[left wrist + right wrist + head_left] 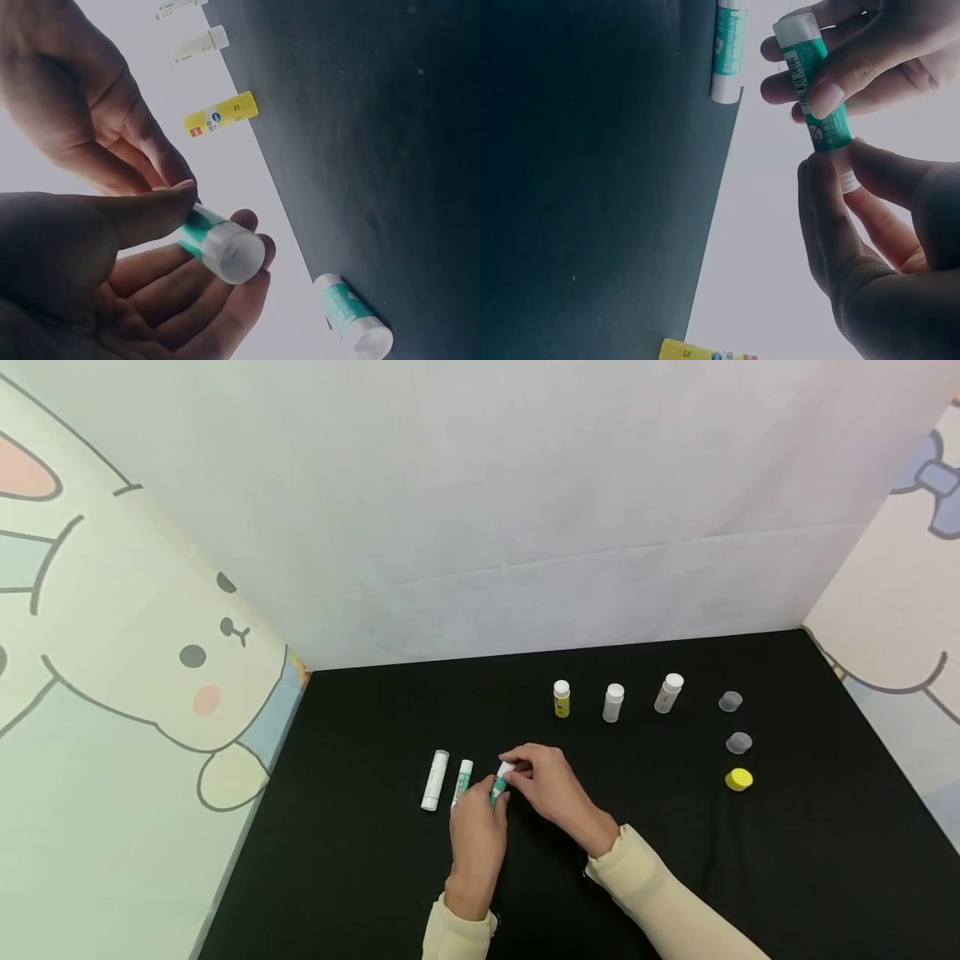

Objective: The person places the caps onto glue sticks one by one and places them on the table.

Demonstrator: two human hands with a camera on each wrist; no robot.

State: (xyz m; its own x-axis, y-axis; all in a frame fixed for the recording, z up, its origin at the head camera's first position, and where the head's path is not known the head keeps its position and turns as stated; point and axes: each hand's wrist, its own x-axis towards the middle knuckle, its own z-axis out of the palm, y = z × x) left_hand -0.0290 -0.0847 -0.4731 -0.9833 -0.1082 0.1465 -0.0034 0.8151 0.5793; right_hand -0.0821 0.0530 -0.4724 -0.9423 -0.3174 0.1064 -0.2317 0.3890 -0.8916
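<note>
Both hands hold one green-and-white glue stick (499,785) just above the black table (360,877). My left hand (489,799) grips its green body (196,229), thumb on top and fingers (225,300) curled beneath. My right hand (514,770) pinches the stick's white far end (846,177) between thumb and fingers. In the right wrist view the barcode side of the glue stick (816,97) faces the camera. The flat white base (234,255) shows in the left wrist view.
A second green-and-white stick (461,781) and a white stick (435,781) lie left of the hands. Behind stand a yellow bottle (562,699) and two white bottles (613,702) (667,693). Two clear caps (731,701) (738,742) and a yellow cap (738,779) lie at right.
</note>
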